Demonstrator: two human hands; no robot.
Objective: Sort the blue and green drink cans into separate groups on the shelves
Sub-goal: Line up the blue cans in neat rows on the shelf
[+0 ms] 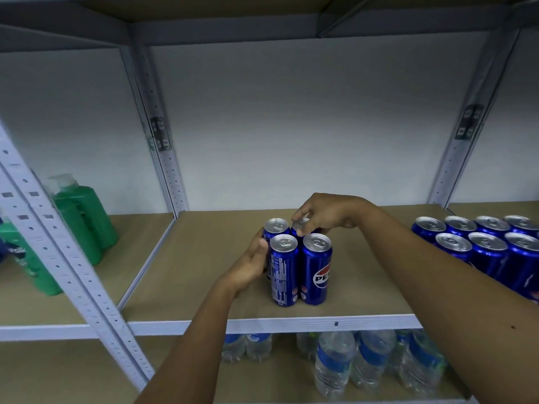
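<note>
Several blue cans stand upright in a tight cluster in the middle of the brown shelf board (204, 281). The two front cans (284, 269) (316, 268) face me. My left hand (252, 265) wraps its fingers round the back-left can (275, 227) from the left side. My right hand (323, 214) comes in from the right and pinches the rim of the back-right can (300, 225) from above. A larger group of blue cans (490, 249) stands at the right end of the same shelf. No green cans are visible.
Green plastic bottles (84, 220) stand on the neighbouring shelf at the left, behind a perforated grey upright (75, 258). Water bottles (335, 365) fill the shelf below. A white wall closes the back. Bare board lies around the middle cluster.
</note>
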